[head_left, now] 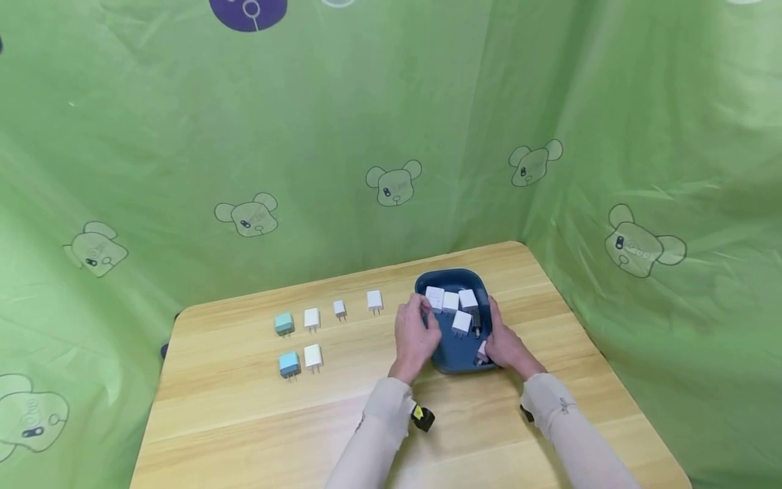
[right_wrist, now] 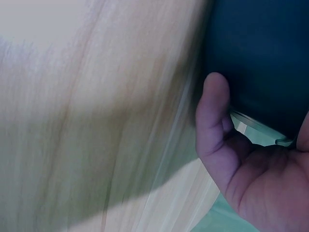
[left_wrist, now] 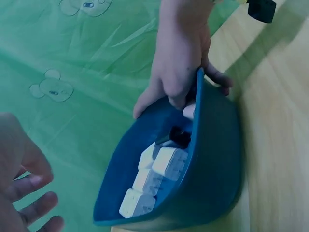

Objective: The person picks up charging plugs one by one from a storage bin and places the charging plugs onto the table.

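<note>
So the left hand has its fingers loosely bent and apart, with nothing I can see between them, just by the rim of the blue bin. The right hand grips that bin's wall on the far side from those left fingers. Closest inside: a bunch of white charger plugs, plus a black plug nearer the right fingers and a small pale plug right beside them. More adapters sit on the bench, out to the left of the left fingers. My guess: these are light, hard plastic, a bit slick, not very fragile apart from the prongs. I'd pinch one by its flat sides and keep fingertips off the prongs.
</note>
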Demonstrator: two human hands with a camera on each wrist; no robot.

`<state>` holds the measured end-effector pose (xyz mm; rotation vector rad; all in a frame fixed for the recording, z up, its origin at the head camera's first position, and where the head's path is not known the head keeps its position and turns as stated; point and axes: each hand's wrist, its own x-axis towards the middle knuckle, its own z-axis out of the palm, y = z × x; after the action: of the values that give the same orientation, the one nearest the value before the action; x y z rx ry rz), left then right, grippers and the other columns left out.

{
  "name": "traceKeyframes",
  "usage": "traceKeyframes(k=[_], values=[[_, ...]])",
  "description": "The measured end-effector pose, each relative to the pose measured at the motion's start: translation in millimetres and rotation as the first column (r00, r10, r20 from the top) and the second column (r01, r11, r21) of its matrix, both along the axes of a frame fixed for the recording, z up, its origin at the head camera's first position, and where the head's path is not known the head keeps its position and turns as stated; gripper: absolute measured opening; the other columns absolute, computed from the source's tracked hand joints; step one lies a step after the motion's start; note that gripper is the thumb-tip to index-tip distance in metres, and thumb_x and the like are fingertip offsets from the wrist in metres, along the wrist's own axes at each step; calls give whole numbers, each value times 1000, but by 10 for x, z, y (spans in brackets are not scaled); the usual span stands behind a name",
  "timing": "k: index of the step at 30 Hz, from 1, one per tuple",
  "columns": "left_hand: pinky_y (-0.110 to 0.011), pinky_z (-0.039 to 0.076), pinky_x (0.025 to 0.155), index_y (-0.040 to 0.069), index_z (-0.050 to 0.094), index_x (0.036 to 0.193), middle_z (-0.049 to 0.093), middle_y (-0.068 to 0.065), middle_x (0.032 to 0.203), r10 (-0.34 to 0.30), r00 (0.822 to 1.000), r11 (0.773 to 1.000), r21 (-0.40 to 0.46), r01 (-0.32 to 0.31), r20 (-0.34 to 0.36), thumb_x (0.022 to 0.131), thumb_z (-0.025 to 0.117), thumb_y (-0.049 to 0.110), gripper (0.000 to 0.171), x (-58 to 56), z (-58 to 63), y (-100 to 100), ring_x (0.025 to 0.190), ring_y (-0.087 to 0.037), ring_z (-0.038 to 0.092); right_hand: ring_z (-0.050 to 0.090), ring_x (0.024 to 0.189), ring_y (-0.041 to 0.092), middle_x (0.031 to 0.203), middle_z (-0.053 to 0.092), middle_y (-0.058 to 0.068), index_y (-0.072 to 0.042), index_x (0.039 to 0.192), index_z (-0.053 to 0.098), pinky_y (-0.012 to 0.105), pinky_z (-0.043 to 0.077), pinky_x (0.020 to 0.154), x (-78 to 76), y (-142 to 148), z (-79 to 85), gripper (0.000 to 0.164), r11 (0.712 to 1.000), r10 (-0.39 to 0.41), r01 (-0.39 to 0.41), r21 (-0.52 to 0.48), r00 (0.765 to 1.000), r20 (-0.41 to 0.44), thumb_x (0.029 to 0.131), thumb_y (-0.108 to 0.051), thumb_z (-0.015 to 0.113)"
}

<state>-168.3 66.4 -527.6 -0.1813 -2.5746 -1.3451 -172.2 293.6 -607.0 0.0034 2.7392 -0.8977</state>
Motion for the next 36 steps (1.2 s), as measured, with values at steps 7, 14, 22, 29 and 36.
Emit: traceKeyframes(k=[7,14,22,29,36], values=[[-20,39,67,13,60,92,63,2,81,-107,993,989,-94,111,46,80,65,2,17,22,-56,150,77,-12,51,52,55,22,66,48,9,-19,159,-23,32,40,52,19,5,8,91,1000,-10,11,-15,1000,29,96,-2,40],[-18,44,70,14,61,97,66,1,87,-274,958,932,-222,286,85,84,70,8,17,19,-140,262,79,-10,55,50,53,22,64,47,7,-13,160,-18,32,39,50,50,5,5,91,1000,-4,4,-19,1000,-10,92,0,42],[-20,51,80,11,64,109,72,-6,104,-449,868,833,-252,493,214,90,74,16,23,-17,-220,372,89,-12,62,49,55,23,65,51,12,-9,160,-10,33,38,52,50,13,-28,90,1000,15,-17,-19,994,-105,89,3,43],[-22,52,84,10,66,117,73,-6,111,-484,825,776,-293,558,290,89,78,25,33,-44,-313,470,95,-12,63,49,57,24,66,52,14,-6,160,-6,34,38,53,55,10,-24,90,1000,19,-22,-21,990,-139,86,4,45],[-21,50,82,16,66,111,71,3,105,-492,811,734,-351,581,316,86,80,39,36,-37,-488,563,92,-7,61,50,57,24,66,54,15,-8,160,-6,34,39,52,53,-11,5,91,1000,14,-18,-25,991,-136,86,4,46]])
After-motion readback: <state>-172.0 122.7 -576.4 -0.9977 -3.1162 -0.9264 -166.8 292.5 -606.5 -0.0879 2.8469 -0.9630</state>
